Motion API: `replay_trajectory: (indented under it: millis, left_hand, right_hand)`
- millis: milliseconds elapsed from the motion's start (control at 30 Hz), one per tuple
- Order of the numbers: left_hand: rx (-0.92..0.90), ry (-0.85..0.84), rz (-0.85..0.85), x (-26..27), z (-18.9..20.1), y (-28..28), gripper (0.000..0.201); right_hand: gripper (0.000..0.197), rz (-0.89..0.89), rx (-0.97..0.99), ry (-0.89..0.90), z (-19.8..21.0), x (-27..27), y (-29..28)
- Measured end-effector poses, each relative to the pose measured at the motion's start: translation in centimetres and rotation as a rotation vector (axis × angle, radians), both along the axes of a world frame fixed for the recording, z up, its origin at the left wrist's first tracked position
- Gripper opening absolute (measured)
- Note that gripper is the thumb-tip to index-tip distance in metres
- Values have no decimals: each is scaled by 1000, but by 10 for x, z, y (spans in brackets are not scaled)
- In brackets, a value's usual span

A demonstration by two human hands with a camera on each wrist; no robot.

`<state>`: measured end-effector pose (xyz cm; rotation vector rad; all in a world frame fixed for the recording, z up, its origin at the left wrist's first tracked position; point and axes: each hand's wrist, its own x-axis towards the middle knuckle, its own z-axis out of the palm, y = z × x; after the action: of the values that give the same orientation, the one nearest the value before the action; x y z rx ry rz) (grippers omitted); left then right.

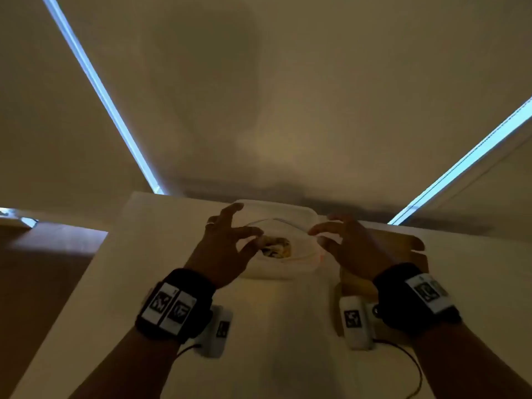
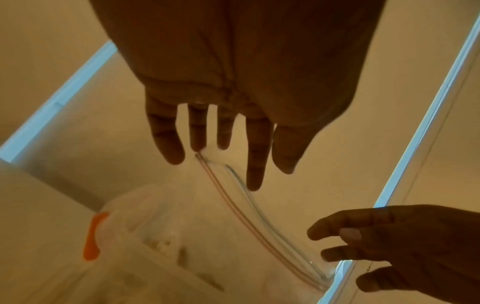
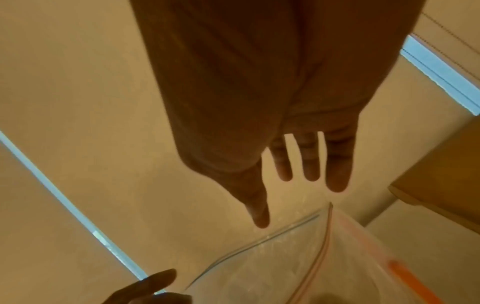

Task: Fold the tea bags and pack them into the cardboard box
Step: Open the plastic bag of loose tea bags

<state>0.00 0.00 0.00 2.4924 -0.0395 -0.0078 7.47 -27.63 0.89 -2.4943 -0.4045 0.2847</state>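
A clear zip bag (image 1: 283,226) stands with its mouth apart in a translucent plastic container (image 1: 305,210) on the white table. Crumpled tea bags (image 1: 276,247) lie in it. My left hand (image 1: 244,231) hovers at the bag's left edge with its fingers spread. In the left wrist view, straight fingertips (image 2: 198,144) touch the corner of the bag's seal (image 2: 228,205). My right hand (image 1: 319,234) hovers at the bag's right edge, fingers (image 3: 310,164) straight and just above the zip bag (image 3: 285,257). The brown cardboard box (image 1: 403,243) lies flat under my right wrist.
The container has an orange clip (image 2: 92,236) on its side. The white table (image 1: 288,326) ends at a wall with blinds just behind the container. A brown floor (image 1: 43,269) drops away on the left. Cables trail from both wrist cameras.
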Motion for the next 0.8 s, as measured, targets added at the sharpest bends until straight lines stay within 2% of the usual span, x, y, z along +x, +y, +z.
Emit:
replay_trajectory:
  millis: [67,133,200,267,367,533,600,700,800]
  left_hand:
    - [65,126,-14,13,-8,-6,27]
    - [97,183,9,20,-17,-11,26]
    - [52,111,76,18,-21,-11,23]
    - [12,10,154,14,-15,-7,31]
    - [12,-133,198,5,18,-6,46]
    - [79,-410,208,-38,90,-9,62]
    - [102,-483,191,-64,113,-17,66]
    - [84,-519,162,-104,133,-33,70]
    - [58,-514,130,-139,128,-43,69]
  right_hand:
    - [18,26,-96,130,-5,5,9]
    - [21,25,-145,216,-9,6,13]
    - [26,-10,-145,221,-13,4,15]
    - [25,-56,-67,167,-8,1,15]
    - [26,-125,55,27,18,-5,17]
    - [36,-53,303,-301,96,-38,4]
    - [39,25,309,-372,121,-59,-6]
    - [43,133,288,-388,143,-93,-21]
    - [41,182,300,-292,141,-122,-38]
